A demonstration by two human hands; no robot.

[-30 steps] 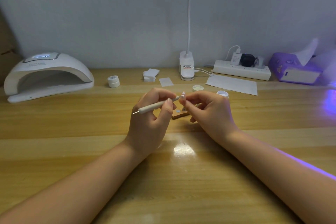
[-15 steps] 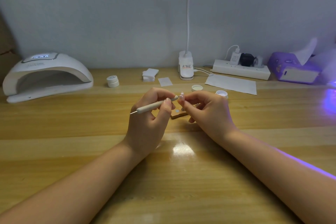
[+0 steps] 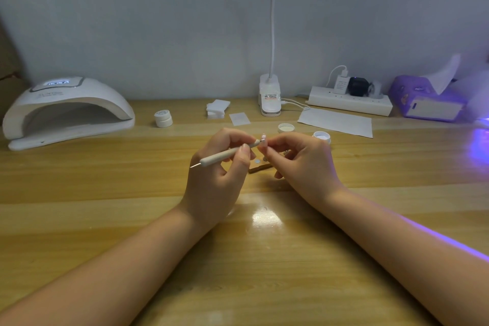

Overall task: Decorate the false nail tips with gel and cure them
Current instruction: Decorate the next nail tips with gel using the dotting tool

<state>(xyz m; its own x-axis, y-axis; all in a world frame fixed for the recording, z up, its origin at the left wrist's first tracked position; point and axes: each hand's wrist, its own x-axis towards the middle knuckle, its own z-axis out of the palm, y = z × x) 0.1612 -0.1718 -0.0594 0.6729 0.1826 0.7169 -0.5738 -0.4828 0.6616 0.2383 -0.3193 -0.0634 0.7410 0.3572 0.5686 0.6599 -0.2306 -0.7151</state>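
Note:
My left hand (image 3: 217,167) grips a slim white dotting tool (image 3: 225,155), its tip meeting a small pale false nail tip (image 3: 263,137) that my right hand (image 3: 299,159) pinches between fingertips above the wooden table. Under the hands lies a brown wooden holder strip (image 3: 260,168) with small round pads. An open gel pot (image 3: 321,136) and its lid (image 3: 286,128) sit just behind my right hand. The white curing lamp (image 3: 66,111) stands at the far left, its display lit.
A closed white jar (image 3: 163,118), a stack of white wipes (image 3: 217,108), a single wipe (image 3: 239,118) and a paper sheet (image 3: 336,122) lie along the back. A clip lamp base (image 3: 270,98), power strip (image 3: 349,104) and purple tissue box (image 3: 426,103) stand against the wall.
Both hands stay together at the table's middle; only slight shifts of the tool tip against the nail tip show.

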